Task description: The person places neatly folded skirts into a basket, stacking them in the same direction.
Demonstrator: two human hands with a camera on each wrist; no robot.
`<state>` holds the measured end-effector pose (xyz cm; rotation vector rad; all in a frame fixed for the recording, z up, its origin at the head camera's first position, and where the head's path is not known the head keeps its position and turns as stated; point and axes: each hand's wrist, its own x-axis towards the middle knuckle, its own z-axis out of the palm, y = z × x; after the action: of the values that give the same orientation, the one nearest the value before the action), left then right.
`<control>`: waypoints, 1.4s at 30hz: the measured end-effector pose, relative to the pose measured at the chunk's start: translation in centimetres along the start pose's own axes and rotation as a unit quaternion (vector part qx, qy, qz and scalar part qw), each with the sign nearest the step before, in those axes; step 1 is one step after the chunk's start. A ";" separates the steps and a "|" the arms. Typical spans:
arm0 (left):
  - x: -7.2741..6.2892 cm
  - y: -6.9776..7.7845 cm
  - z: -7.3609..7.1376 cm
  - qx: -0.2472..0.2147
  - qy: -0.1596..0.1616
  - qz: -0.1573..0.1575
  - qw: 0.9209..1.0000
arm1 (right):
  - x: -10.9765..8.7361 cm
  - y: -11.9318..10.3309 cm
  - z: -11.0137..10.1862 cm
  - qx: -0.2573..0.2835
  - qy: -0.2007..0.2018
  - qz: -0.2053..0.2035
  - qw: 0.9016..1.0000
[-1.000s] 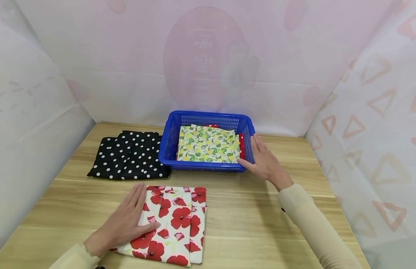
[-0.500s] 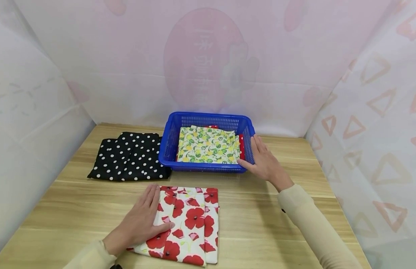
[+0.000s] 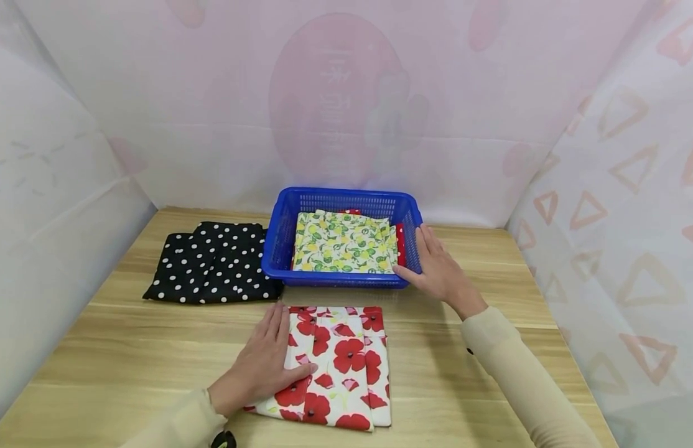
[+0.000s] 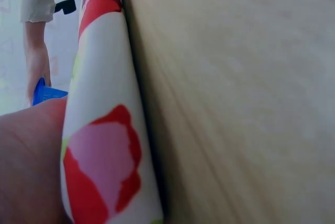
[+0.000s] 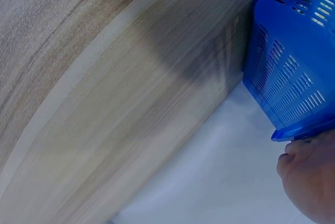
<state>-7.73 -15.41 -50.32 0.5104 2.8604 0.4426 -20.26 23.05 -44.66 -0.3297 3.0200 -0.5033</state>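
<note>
My left hand (image 3: 262, 361) lies flat on the left side of a folded white cloth with red poppies (image 3: 346, 373), fingers straight and thumb spread across it. In the left wrist view the folded edge of the poppy cloth (image 4: 104, 130) runs along the tabletop beside the hand (image 4: 31, 156). My right hand (image 3: 438, 270) rests on the front right corner of a blue plastic basket (image 3: 338, 279), fingers extended along its rim. Inside the basket lies a folded lemon-print cloth (image 3: 346, 246), over a red cloth with white dots (image 3: 400, 244) that is mostly hidden.
A folded black cloth with white polka dots (image 3: 212, 264) lies left of the basket, its right edge up against it. The wooden table (image 3: 469, 386) meets printed white sheets (image 3: 464, 186) at the back and sides.
My left hand and the poppy cloth under it have slid to the right along the table, and slightly away from me. The right hand stays at the basket's corner.
</note>
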 end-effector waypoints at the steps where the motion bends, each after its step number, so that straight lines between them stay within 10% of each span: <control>1: 0.1 0.2 0.1 -0.002 -0.001 -0.001 1.000 | 0.0 0.0 0.0 0.000 -0.001 -0.001 1.000; 26: 2.7 3.4 0.7 -0.021 -0.015 -0.001 1.000 | -0.8 0.2 0.1 0.000 0.016 0.001 1.000; 34: 2.6 1.4 -2.0 -0.050 0.056 -0.003 0.997 | -3.4 -0.8 -2.3 0.067 0.033 0.008 0.997; 42: 2.3 -0.9 -6.4 -0.115 0.104 -0.040 0.987 | -6.2 -0.7 -5.8 0.024 0.041 0.055 0.997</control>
<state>-11.69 -16.97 -44.95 0.3220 2.9570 0.8456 -14.68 25.61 -38.80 -0.1410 3.0778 -0.5927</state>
